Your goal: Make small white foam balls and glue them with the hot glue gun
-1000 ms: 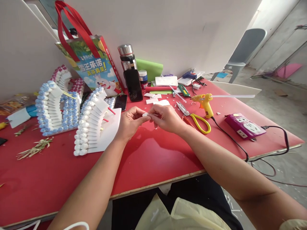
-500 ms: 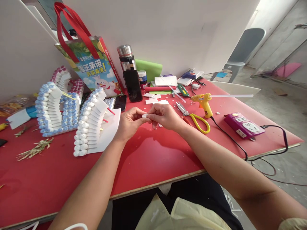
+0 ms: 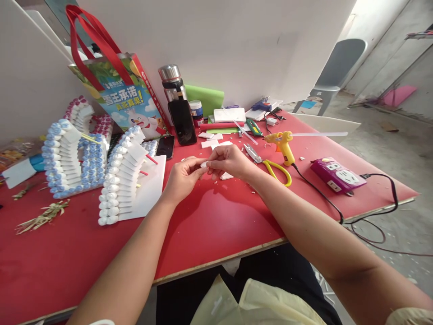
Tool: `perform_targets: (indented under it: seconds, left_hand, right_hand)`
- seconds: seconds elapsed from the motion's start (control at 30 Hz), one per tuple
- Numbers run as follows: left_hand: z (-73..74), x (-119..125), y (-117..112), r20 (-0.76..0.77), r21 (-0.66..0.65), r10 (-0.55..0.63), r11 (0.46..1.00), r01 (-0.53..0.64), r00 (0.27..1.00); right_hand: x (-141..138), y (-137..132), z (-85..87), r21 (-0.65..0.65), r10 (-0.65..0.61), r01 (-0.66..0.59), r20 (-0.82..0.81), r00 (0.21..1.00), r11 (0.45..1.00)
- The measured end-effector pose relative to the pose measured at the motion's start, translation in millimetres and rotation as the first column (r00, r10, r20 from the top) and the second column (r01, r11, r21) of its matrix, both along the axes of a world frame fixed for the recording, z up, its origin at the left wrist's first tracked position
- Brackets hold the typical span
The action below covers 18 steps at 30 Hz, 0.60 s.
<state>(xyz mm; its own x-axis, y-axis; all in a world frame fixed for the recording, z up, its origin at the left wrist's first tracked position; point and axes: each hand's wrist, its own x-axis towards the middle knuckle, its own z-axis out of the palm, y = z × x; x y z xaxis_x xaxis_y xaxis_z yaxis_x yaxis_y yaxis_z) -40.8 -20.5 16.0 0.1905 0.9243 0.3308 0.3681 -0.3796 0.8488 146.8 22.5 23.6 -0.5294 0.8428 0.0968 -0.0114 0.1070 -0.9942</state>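
Observation:
Above the red table [image 3: 216, 230], both hands meet around a small white rounded piece [image 3: 203, 164]. My left hand [image 3: 182, 179] pinches it between thumb and forefinger. From the other side my right hand [image 3: 232, 161] grips it too, fingertips almost touching the left ones. What kind of thing the piece is I cannot make out. Left of my hands stands a curved white model [image 3: 130, 180] edged with rows of small white rounded bits, on a white board. Behind it is a similar blue-and-white model [image 3: 72, 158].
To the right lie yellow-handled scissors [image 3: 277, 171], a yellow glue gun [image 3: 284, 146] and a purple power strip [image 3: 338, 176] with its cord. At the back stand a shopping bag [image 3: 122, 99], a steel flask [image 3: 171, 76] and a phone [image 3: 182, 124]. White scraps [image 3: 209, 143] lie beyond my hands.
The view has shifted slightly, so the table things appear a little further left. Both hands stay together on the small white piece, with only slight finger movement.

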Motion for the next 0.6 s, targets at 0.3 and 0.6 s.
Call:
perform_targets:
  seconds: [0.3,0.6]
  left_hand:
    - [-2.2,-3.3,1.0,0.036,0.023,0.013,1.0,-0.014,0.999]
    - [4.2,-3.4,-0.8,-0.035,-0.006,-0.051,0.999,0.051,0.998]
  right_hand:
    - [-3.4,-3.1,-4.4,0.03,0.0,-0.001,0.013,1.0,1.0]
    - [-3.5,-2.6,-6.6,0.123,-0.059,0.046,0.097,0.994,0.991]
